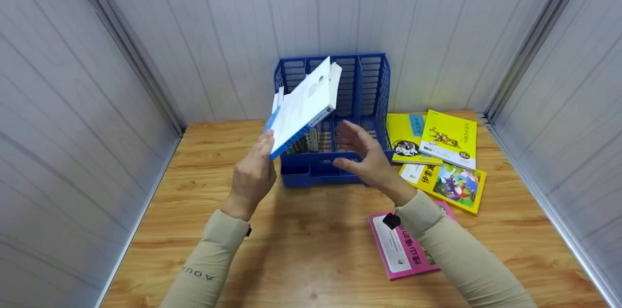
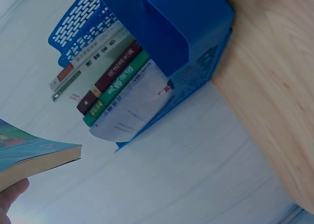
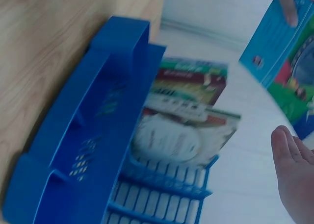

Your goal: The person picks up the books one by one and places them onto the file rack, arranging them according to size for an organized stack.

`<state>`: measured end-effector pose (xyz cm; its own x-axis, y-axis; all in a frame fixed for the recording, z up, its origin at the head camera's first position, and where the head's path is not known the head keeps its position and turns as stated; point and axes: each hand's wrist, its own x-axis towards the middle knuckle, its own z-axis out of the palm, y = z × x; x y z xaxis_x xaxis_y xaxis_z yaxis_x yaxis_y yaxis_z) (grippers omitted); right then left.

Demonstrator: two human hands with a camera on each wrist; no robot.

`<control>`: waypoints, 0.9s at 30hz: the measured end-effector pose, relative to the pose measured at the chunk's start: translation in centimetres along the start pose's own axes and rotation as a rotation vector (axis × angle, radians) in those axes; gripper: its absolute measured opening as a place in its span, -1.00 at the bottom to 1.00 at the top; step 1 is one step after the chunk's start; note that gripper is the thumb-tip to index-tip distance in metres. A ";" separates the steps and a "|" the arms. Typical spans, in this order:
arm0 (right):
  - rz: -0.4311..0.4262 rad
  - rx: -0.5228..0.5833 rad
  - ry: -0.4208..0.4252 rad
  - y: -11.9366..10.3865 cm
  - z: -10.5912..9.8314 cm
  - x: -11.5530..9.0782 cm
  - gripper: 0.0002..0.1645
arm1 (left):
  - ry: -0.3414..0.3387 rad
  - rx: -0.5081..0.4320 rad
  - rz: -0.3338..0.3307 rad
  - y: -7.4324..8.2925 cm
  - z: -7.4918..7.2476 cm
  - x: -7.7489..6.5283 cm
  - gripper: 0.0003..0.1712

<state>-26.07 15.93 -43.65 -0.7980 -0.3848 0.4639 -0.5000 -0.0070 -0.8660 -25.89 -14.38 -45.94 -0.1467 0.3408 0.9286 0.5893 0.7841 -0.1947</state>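
Raised over the blue book rack (image 1: 335,179), a book (image 1: 303,106) with a white and blue cover tilts up to the right. My left hand (image 1: 252,174) grips its lower left end. The left wrist view shows the thick page edge of this book (image 2: 41,164) above a thumb. A blue panel and a green picture appear on the book (image 3: 267,50) in the right wrist view. My right hand (image 1: 367,157), with its fingers spread, hovers before the rack's right half, apart from the book. Several upright books (image 2: 115,82) fill the rack's left side.
Two yellow books (image 1: 449,138) overlap right of the rack, above another yellow book (image 1: 457,186) with a colourful picture. Closer in, a pink book (image 1: 396,245) lies partly under the right forearm. Pale panel walls (image 1: 233,31) enclose the wooden table (image 1: 311,269).
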 end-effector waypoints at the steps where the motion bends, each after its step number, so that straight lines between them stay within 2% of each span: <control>1: 0.000 0.018 -0.005 -0.3 0.3 -0.1 0.15 | 0.005 0.004 0.015 0.2 0.0 0.1 -0.71; 7: -0.040 0.124 -0.028 -1.2 1.5 -0.2 0.22 | 0.004 0.041 0.106 0.9 0.3 0.4 -0.74; 11: -0.057 0.226 -0.039 -1.6 2.1 -0.5 0.38 | -0.004 0.066 0.158 1.5 0.8 0.6 -0.75; 15: -0.051 0.269 -0.018 -2.0 2.6 -0.9 0.49 | -0.010 0.085 0.206 2.0 1.3 0.7 -0.76; 27: -0.023 0.314 0.159 -2.1 3.0 -1.6 0.18 | -0.088 0.187 0.332 2.4 1.4 1.1 -0.74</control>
<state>-22.71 13.78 -43.12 -0.8426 -0.2324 0.4859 -0.4103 -0.3073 -0.8586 -25.80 -11.40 -45.82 -0.0442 0.6288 0.7763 0.4624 0.7017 -0.5421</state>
